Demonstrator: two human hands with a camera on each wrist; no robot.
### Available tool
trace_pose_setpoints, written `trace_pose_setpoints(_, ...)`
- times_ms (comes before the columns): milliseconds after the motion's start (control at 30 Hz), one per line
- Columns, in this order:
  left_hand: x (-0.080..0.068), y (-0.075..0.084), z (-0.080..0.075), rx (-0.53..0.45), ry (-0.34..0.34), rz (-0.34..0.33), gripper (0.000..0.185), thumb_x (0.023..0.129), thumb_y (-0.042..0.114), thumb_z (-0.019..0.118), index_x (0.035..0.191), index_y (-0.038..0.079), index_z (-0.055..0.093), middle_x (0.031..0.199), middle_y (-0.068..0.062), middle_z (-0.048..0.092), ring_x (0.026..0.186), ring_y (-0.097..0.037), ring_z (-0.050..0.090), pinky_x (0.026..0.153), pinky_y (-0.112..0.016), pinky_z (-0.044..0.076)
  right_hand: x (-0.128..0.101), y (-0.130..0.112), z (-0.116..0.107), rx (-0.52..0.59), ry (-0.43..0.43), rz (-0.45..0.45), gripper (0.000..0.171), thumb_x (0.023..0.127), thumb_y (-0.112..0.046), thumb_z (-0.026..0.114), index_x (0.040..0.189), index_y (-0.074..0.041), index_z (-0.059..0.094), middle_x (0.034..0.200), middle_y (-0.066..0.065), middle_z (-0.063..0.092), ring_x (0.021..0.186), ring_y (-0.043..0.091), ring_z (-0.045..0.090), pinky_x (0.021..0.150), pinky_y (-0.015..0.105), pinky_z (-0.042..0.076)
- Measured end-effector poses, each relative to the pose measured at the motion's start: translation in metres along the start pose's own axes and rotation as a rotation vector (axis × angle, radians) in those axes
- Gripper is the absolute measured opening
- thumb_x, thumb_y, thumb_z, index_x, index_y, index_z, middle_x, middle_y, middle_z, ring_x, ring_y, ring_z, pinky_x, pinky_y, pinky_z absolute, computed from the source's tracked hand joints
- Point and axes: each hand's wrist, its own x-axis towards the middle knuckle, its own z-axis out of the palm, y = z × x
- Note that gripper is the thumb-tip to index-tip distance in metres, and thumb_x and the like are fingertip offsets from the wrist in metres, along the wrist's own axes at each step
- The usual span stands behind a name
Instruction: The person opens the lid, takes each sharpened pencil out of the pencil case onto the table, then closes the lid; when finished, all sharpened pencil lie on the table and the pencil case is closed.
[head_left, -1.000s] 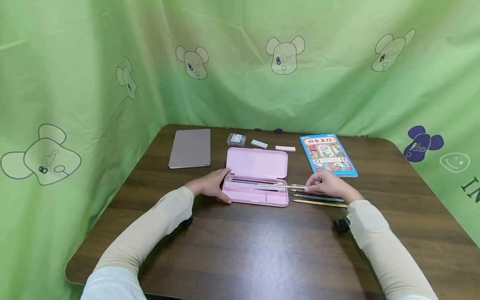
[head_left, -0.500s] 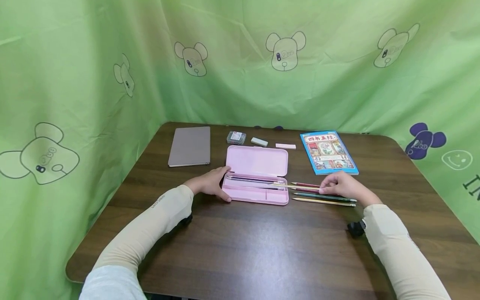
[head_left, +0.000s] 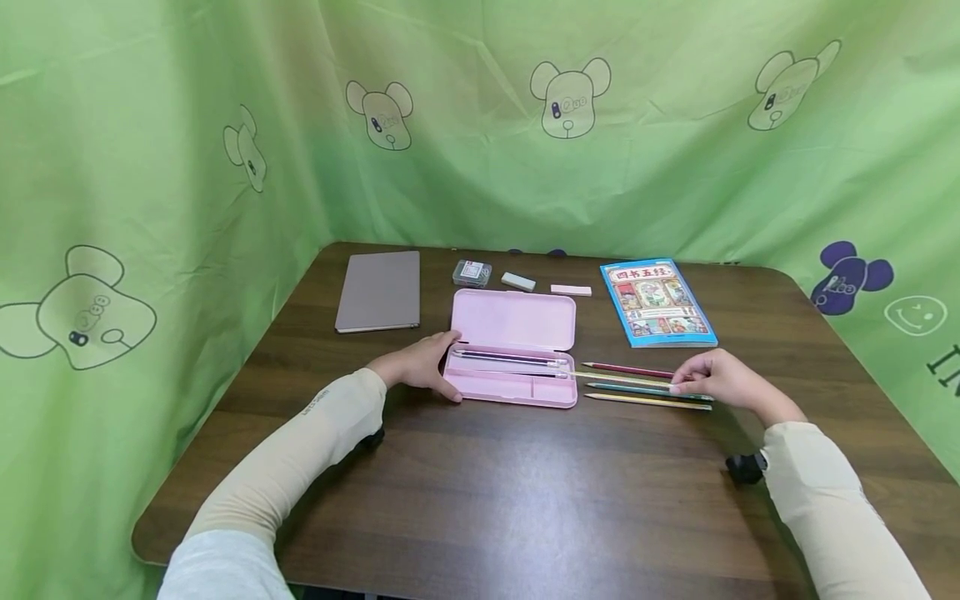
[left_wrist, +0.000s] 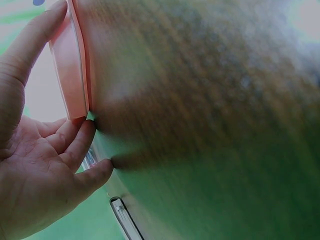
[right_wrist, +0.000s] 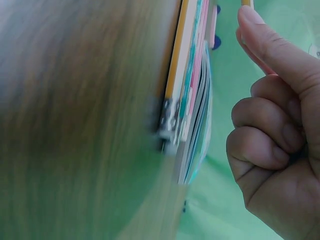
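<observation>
A pink pencil case (head_left: 491, 390) lies with its lid raised, and pencils rest in its rear compartment. My left hand (head_left: 420, 365) holds the case's left end; in the left wrist view the thumb lies along one side and fingertips touch the corner. To the right, my right hand (head_left: 723, 385) pinches a yellowish pencil (head_left: 618, 379) between thumb and fingertips, its other end close to the case's right edge. Beneath and around it lie a red pencil (head_left: 626, 368), a green pencil (head_left: 637, 389) and a yellow pencil (head_left: 645, 402). The right wrist view shows only a bit of the held pencil (right_wrist: 247, 2).
Behind the case sit a small clear box (head_left: 472, 273), a white eraser (head_left: 518, 282) and a pink strip-like piece (head_left: 571, 291). A grey notebook (head_left: 379, 292) lies at the back left, a blue-edged book (head_left: 658, 302) at the back right. Green curtain (head_left: 465, 167) surrounds the table.
My right hand has moved to the right with the pencil, drawing it from over the case to over the pencils on the table. The left hand has stayed on the case.
</observation>
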Motion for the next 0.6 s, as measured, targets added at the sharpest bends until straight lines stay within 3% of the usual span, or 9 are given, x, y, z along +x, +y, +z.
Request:
trace_pose_setpoints(300, -0.001, 0.001, 0.000, 0.007, 0.007, 0.009, 0.110, 0.068, 0.041, 0.080, 0.147, 0.004, 0.013, 0.152, -0.018, 0.019, 0.139, -0.031, 0.022, 0.112, -0.045, 0.022, -0.023, 0.016, -0.007, -0.014, 0.012, -0.027, 0.016, 0.079, -0.019, 0.072, 0.083, -0.004, 0.071, 0.073, -0.003, 0.068, 0.062, -0.002, 0.047, 0.059, 0.021, 0.042)
trace_pose_setpoints(600, -0.001, 0.000, 0.001, 0.005, 0.010, 0.011, 0.111, 0.068, 0.042, 0.080, 0.147, 0.004, 0.012, 0.152, -0.018, 0.019, 0.138, -0.031, 0.024, 0.112, -0.045, 0.023, -0.036, 0.027, -0.004, 0.030, -0.026, -0.062, 0.016, 0.079, -0.016, 0.072, 0.082, -0.001, 0.070, 0.066, -0.013, 0.062, 0.060, -0.004, 0.045, 0.055, 0.020, 0.040)
